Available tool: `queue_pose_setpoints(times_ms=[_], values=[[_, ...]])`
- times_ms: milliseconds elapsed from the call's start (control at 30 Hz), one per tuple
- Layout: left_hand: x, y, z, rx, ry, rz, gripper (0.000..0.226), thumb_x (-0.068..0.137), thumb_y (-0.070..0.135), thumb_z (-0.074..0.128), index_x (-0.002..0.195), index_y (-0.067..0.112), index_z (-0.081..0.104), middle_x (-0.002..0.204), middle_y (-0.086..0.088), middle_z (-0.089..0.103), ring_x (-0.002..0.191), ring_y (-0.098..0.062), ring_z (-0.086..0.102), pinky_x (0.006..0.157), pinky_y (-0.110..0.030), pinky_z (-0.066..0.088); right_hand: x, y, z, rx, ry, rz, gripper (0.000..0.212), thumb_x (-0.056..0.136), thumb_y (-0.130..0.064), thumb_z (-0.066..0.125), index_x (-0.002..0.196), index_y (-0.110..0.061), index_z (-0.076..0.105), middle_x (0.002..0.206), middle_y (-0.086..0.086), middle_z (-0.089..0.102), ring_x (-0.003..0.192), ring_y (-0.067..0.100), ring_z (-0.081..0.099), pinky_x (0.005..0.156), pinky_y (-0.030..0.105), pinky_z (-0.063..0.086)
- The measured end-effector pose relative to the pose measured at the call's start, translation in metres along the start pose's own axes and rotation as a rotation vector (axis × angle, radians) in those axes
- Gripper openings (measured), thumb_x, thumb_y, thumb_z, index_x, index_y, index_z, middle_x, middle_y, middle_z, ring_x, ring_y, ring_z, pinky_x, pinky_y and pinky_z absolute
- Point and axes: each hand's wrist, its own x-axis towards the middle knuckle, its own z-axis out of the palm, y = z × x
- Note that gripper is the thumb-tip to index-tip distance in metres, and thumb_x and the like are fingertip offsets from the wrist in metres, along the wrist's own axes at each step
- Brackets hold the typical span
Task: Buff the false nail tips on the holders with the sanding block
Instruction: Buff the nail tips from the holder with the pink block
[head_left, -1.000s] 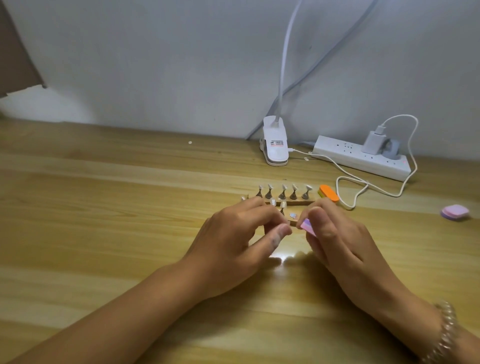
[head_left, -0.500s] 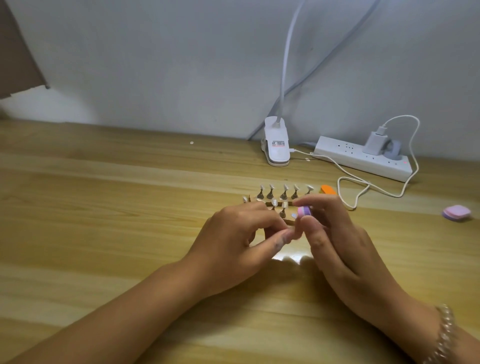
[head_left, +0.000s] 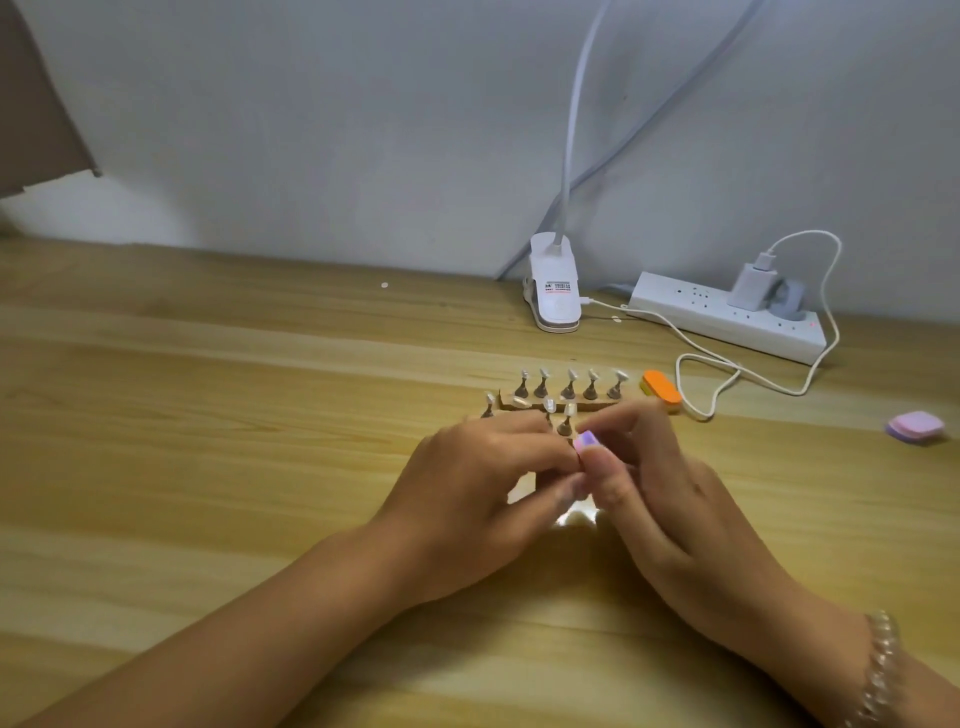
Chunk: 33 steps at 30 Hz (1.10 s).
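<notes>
Two wooden strips (head_left: 597, 407) lie mid-table, carrying small metal holders topped with pale false nail tips (head_left: 571, 375). My right hand (head_left: 660, 493) pinches a small pink and purple sanding block (head_left: 587, 440) between thumb and fingers, just in front of the near row. My left hand (head_left: 483, 493) is curled over the near strip with its fingertips meeting the block; what it pinches is hidden by the fingers. Part of the near row shows above my knuckles, including a tip (head_left: 570, 409) right behind the block.
An orange sanding block (head_left: 661, 388) lies right of the far strip. A pink block (head_left: 915, 427) sits at the right edge. Behind are a white clip lamp (head_left: 555, 291), a white power strip (head_left: 727, 319) with a charger and a looping white cable (head_left: 727, 371).
My right hand has brought the pink block up and left, from beside the near row to against my left fingertips. My left hand has stayed over the near strip.
</notes>
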Motion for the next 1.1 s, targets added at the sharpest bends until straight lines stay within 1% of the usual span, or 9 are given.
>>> queue_pose_setpoints(times_ms=[133, 267, 400, 500, 600, 667, 800, 900, 1100], values=[[0.003, -0.007, -0.005, -0.123, 0.149, -0.086, 0.017, 0.092, 0.031, 0.066, 0.083, 0.021, 0.075, 0.073, 0.013, 0.060, 0.057, -0.006, 0.047, 0.055, -0.021, 0.033, 0.002, 0.003, -0.004, 0.021, 0.042, 0.046, 0.022, 0.097, -0.047, 0.035, 0.101, -0.028, 0.045, 0.070, -0.008, 0.057, 0.058, 0.012, 0.054, 0.055, 0.029, 0.041], [0.002, -0.005, -0.001, -0.081, 0.047, -0.060, 0.016, 0.092, 0.032, 0.065, 0.090, 0.022, 0.077, 0.080, 0.012, 0.068, 0.057, -0.010, 0.050, 0.056, -0.023, 0.035, 0.007, 0.003, -0.005, 0.286, 0.104, 0.159, 0.027, 0.099, -0.034, 0.034, 0.096, -0.018, 0.055, 0.061, 0.001, 0.055, 0.051, 0.007, 0.047, 0.053, 0.014, 0.033], [0.001, -0.003, 0.000, -0.075, 0.012, -0.041, 0.012, 0.091, 0.027, 0.065, 0.096, 0.025, 0.076, 0.086, 0.014, 0.070, 0.052, -0.003, 0.044, 0.056, -0.019, 0.031, 0.011, 0.002, -0.009, 0.427, 0.160, 0.241, 0.042, 0.105, -0.037, 0.032, 0.094, -0.006, 0.058, 0.046, -0.008, 0.042, 0.041, 0.004, 0.033, 0.043, 0.011, 0.028], [0.001, -0.003, -0.001, -0.103, 0.022, -0.056, 0.011, 0.090, 0.027, 0.066, 0.094, 0.024, 0.076, 0.085, 0.014, 0.070, 0.051, -0.005, 0.042, 0.056, -0.018, 0.030, 0.012, 0.002, -0.009, 0.497, 0.133, 0.260, 0.038, 0.099, -0.034, 0.036, 0.094, 0.000, 0.053, 0.052, -0.014, 0.041, 0.045, 0.001, 0.032, 0.044, 0.009, 0.028], [0.001, -0.002, -0.002, -0.158, 0.038, -0.099, 0.011, 0.089, 0.030, 0.068, 0.087, 0.023, 0.076, 0.077, 0.018, 0.067, 0.048, -0.007, 0.040, 0.054, -0.016, 0.030, 0.010, 0.002, -0.007, 0.551, 0.060, 0.257, 0.029, 0.102, -0.033, 0.042, 0.100, -0.006, 0.051, 0.060, -0.009, 0.042, 0.048, 0.002, 0.034, 0.047, 0.009, 0.030], [0.002, -0.001, -0.003, -0.211, 0.035, -0.134, 0.013, 0.088, 0.032, 0.068, 0.081, 0.024, 0.075, 0.069, 0.022, 0.062, 0.045, -0.008, 0.037, 0.051, -0.016, 0.028, 0.007, 0.001, -0.006, 0.546, 0.023, 0.235, 0.028, 0.103, -0.038, 0.041, 0.104, -0.011, 0.051, 0.063, -0.005, 0.049, 0.047, 0.004, 0.036, 0.046, 0.011, 0.032], [0.002, 0.002, -0.002, -0.300, -0.020, -0.169, 0.014, 0.089, 0.032, 0.065, 0.079, 0.027, 0.072, 0.065, 0.021, 0.059, 0.044, -0.008, 0.031, 0.048, -0.019, 0.026, 0.003, -0.001, -0.003, 0.395, -0.018, 0.138, 0.031, 0.099, -0.033, 0.034, 0.102, -0.010, 0.055, 0.062, -0.019, 0.055, 0.050, 0.002, 0.046, 0.052, 0.008, 0.034], [0.002, 0.003, 0.000, -0.309, -0.031, -0.187, 0.017, 0.091, 0.033, 0.064, 0.080, 0.022, 0.070, 0.064, 0.020, 0.056, 0.046, -0.007, 0.034, 0.050, -0.019, 0.028, 0.003, -0.001, -0.003, 0.244, -0.025, 0.112, 0.030, 0.099, -0.034, 0.037, 0.092, -0.014, 0.058, 0.071, -0.008, 0.057, 0.063, 0.009, 0.054, 0.059, 0.014, 0.037], [0.001, 0.001, -0.001, -0.282, 0.015, -0.174, 0.015, 0.094, 0.030, 0.061, 0.085, 0.022, 0.070, 0.073, 0.015, 0.061, 0.049, -0.006, 0.041, 0.053, -0.016, 0.029, 0.003, -0.001, -0.004, 0.173, -0.011, 0.115, 0.028, 0.100, -0.034, 0.037, 0.085, -0.023, 0.058, 0.068, 0.002, 0.055, 0.060, 0.014, 0.051, 0.057, 0.021, 0.037]])
